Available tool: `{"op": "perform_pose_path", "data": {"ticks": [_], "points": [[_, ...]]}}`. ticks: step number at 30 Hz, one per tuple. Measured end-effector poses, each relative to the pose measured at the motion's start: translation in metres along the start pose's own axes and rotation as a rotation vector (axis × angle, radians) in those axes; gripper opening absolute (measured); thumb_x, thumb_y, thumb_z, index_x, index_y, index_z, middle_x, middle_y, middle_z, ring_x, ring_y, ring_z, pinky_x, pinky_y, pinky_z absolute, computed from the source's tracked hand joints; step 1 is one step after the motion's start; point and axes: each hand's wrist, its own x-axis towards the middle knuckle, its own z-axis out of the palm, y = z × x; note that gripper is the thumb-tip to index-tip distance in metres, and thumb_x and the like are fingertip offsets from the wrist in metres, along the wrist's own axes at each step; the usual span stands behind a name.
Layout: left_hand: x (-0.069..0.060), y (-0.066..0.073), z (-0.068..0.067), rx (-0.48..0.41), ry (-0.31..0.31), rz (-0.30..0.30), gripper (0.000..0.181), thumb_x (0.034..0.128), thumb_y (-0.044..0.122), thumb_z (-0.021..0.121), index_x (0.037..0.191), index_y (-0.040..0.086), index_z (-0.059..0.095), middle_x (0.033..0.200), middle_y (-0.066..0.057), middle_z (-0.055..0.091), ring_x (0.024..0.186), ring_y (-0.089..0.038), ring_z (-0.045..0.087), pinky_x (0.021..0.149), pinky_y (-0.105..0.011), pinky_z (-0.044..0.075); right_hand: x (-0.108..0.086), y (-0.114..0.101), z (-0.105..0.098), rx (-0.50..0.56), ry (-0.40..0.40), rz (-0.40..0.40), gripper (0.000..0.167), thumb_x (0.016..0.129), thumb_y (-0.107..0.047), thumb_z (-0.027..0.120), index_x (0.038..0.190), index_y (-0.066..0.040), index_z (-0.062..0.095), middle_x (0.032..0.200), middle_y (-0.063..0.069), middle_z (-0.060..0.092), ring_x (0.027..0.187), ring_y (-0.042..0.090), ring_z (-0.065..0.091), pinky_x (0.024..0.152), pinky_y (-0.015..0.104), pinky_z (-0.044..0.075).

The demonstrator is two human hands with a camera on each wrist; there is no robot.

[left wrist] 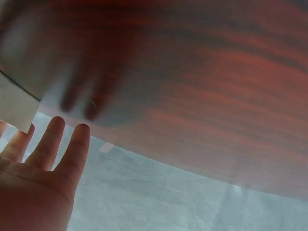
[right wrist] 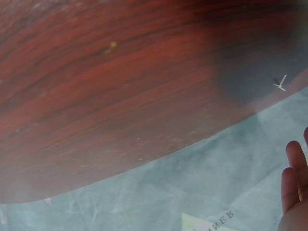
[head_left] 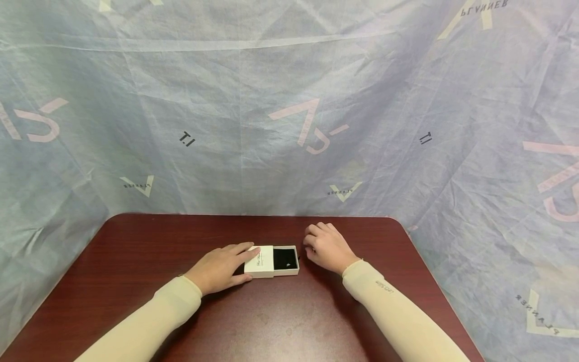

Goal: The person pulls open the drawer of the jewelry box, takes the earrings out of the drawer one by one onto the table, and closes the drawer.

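Note:
A small white sliding box lies on the table, its printed sleeve (head_left: 260, 269) on the left and its tray (head_left: 287, 273) drawn partly out to the right. Inside the tray is a flat black piece (head_left: 284, 259) with a small light star-like mark. My left hand (head_left: 219, 268) holds the sleeve's left end, thumb at the near edge and index finger over the top; the box corner (left wrist: 17, 106) shows by its fingertips in the left wrist view. Just right of the tray, apart from it, my right hand (head_left: 329, 249) hovers with loosely bent fingers. Nothing visible is in its grasp.
The dark red wooden table (head_left: 271, 322) has rounded far corners. Behind it and along both sides hangs a grey-blue printed cloth (head_left: 239, 151).

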Motion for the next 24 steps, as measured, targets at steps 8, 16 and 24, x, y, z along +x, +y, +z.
{"op": "perform_pose_path", "data": {"ticks": [8,16,24], "points": [[0.000,-0.002,0.003,0.006,0.001,-0.007,0.074,0.1099,0.050,0.084,0.174,0.023,0.061,0.175,-0.010,0.065,0.151,-0.037,0.074,0.112,-0.062,0.067,0.004,-0.007,-0.007,0.015,-0.024,0.003,0.009,0.092,-0.015,0.092,0.095,-0.021,0.086,0.113,-0.004,0.077,0.101,0.022,0.068,0.089,0.039,0.053],[-0.001,-0.001,0.002,0.004,0.001,-0.003,0.073,0.1105,0.051,0.083,0.175,0.024,0.060,0.175,-0.009,0.065,0.150,-0.037,0.074,0.112,-0.062,0.067,0.008,-0.010,-0.011,0.033,-0.032,0.001,0.012,0.090,-0.015,0.094,0.096,-0.023,0.087,0.115,-0.004,0.077,0.103,0.022,0.069,0.091,0.040,0.054],[0.000,0.000,-0.002,0.002,-0.009,-0.004,0.072,0.1115,0.050,0.083,0.174,0.023,0.060,0.176,-0.009,0.065,0.150,-0.037,0.074,0.114,-0.061,0.067,0.011,-0.014,-0.014,0.048,-0.038,-0.004,0.013,0.090,-0.016,0.094,0.097,-0.024,0.088,0.118,-0.004,0.078,0.107,0.021,0.070,0.092,0.040,0.055]]}}
